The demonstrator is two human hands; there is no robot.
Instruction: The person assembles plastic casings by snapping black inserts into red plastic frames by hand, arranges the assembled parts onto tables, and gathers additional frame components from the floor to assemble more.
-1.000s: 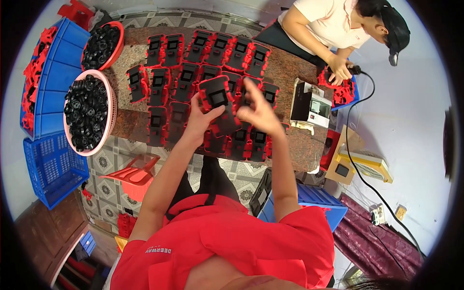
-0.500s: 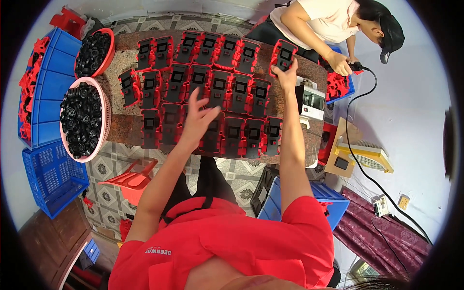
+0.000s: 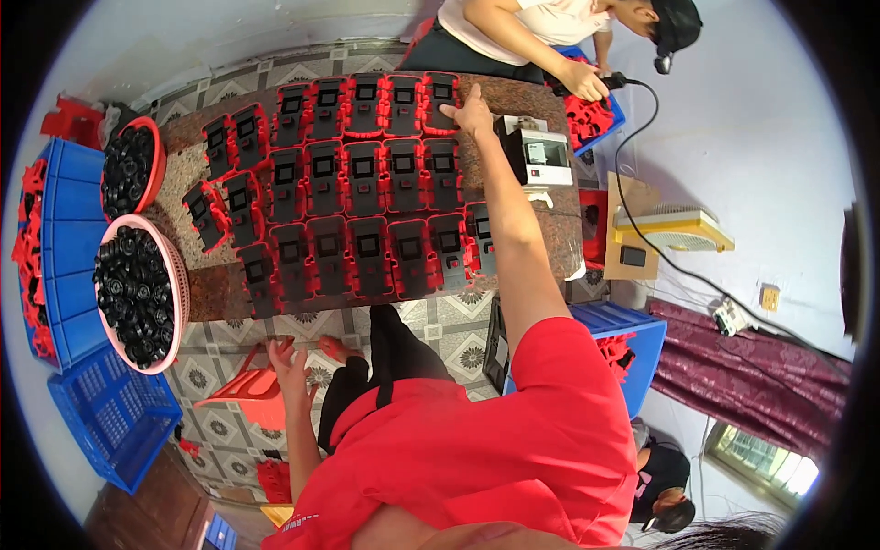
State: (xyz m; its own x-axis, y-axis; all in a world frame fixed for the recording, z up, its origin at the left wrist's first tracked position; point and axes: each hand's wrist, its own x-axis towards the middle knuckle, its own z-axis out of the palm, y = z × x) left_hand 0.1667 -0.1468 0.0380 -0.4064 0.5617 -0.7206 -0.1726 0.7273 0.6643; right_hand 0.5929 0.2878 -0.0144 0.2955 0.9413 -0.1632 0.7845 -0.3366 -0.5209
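Note:
Three rows of black-and-red plastic housings (image 3: 324, 174) lie on the stone-topped table, each with a dark square recess in its face. My right hand (image 3: 472, 115) reaches across to the far row's right end. Its thumb lies over the edge of the last housing (image 3: 442, 92) there, with the other fingers along its right side. That housing sits against its neighbour. My left hand (image 3: 290, 367) is below the table's near edge, by a red plastic stool (image 3: 252, 390). Its fingers are apart and hold nothing.
A pink basket (image 3: 183, 289) and a red basin (image 3: 158, 165) of black round parts stand at the table's left end. Beside them are blue crates (image 3: 82, 247). A white device (image 3: 545, 158) sits at the right. A co-worker's hand (image 3: 584, 80) holds a corded black tool.
My right hand has brought its housing left, up against the far row. The left hand has drawn back from over the housings to below the table edge. The whole view has shifted.

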